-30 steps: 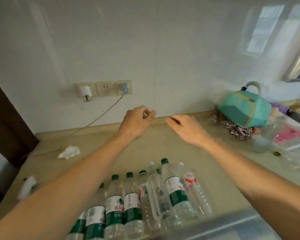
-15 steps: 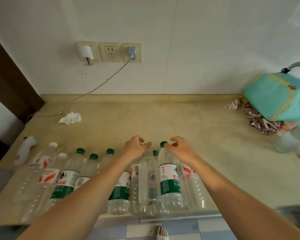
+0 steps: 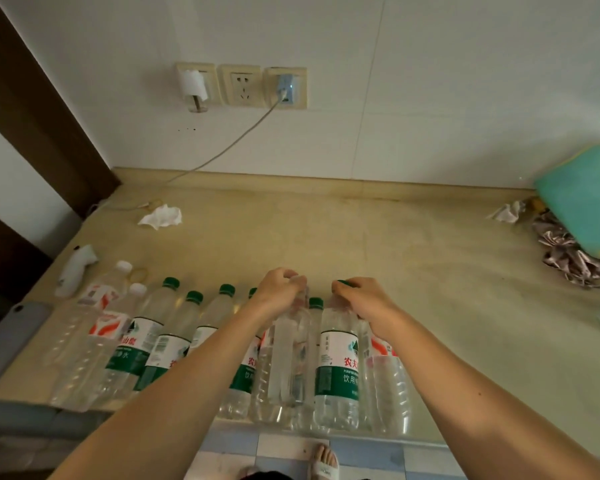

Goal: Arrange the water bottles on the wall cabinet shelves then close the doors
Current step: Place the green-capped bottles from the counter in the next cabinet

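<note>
two hands at the bottle tops. left hand (image 3: 280, 289) curls its fingers round the neck of a clear label-less bottle (image 3: 291, 355) and grips it near the cap end. right hand (image 3: 361, 299) pinches the neck of a green-capped bottle (image 3: 338, 362) just under the cap; the green cap peeks out at the fingertips. both bottles stand upright on the countertop (image 3: 361, 244), in the row near its front edge, not yet lifted as far as i can tell.

the row of water bottles (image 3: 160, 348) runs leftward along the front edge, close-packed and touching: green-capped ones with green-white labels, then two white-capped ones with red-white labels at the far left. one more red-labelled bottle (image 3: 385, 375) stands just right of the right-hand one. the wall cabinet is not in view.

handling, judged: thin clear plastic. fill level is hard to read, so weight cannot be told. the walls probably dent if squeezed mid-body and are smooth, maybe slippery. the neck under the cap ring is the stiffest spot, so a neck hold suits a one-hand carry. neighbours touch, so lift straight up or they may tip.

around: crumpled tissue (image 3: 160, 216) further back on the left, wall sockets (image 3: 241, 85) with a plugged charger and cable, teal bag (image 3: 582, 209) at the right edge, phone (image 3: 11, 341) and a small white gadget (image 3: 75, 268) far left, sandalled foot (image 3: 323, 462) on the tiled floor below.
</note>
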Tool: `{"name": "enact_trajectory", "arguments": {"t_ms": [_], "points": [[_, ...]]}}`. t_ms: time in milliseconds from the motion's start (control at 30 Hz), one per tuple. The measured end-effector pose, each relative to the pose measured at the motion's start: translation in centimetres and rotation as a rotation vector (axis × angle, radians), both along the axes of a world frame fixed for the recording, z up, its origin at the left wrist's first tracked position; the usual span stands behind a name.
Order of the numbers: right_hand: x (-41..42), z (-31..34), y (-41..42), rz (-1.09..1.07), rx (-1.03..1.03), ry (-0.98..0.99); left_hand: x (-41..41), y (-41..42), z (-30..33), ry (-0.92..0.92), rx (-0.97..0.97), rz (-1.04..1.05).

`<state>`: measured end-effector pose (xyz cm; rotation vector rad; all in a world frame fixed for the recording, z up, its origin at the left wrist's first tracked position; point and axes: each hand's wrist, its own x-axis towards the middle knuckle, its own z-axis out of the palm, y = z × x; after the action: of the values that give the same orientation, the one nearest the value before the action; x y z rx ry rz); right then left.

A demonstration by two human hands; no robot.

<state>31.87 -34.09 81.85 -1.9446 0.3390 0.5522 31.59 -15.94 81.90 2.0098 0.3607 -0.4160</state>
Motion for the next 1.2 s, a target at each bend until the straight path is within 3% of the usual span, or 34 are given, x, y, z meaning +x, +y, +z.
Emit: {"name": "enact_trajectory", "arguments": {"t_ms": [167,300,500,633,833,1200], "points": [[0.7,2.0,-1.7,0.024,0.151,0.017,0.6,0.4,1.0,-0.005,-0.216,0.122],[1.9,5.1,-2.2,0.031,0.204,-0.128,2.1,0.4,3.3,-0.102,-0.399,0.245],[3.7,9.5,-2.7,0.014,0.061,-0.523,4.1,0.2,6.7,-0.518,-0.134,0.216],[4.5,9.6,-2.6,-0.001,0.036,-0.663,4.9,-0.1,7.4,-0.688,-0.079,0.181],[5.5,6.0,-2.2,0.004,-0.057,-0.669,5.5,-1.1,5.5,-0.750,0.007,0.075],[7.3,4.5,-1.4,0.050,-0.099,-0.706,5.8,-1.0,2.4,-0.669,0.057,0.019]]}}
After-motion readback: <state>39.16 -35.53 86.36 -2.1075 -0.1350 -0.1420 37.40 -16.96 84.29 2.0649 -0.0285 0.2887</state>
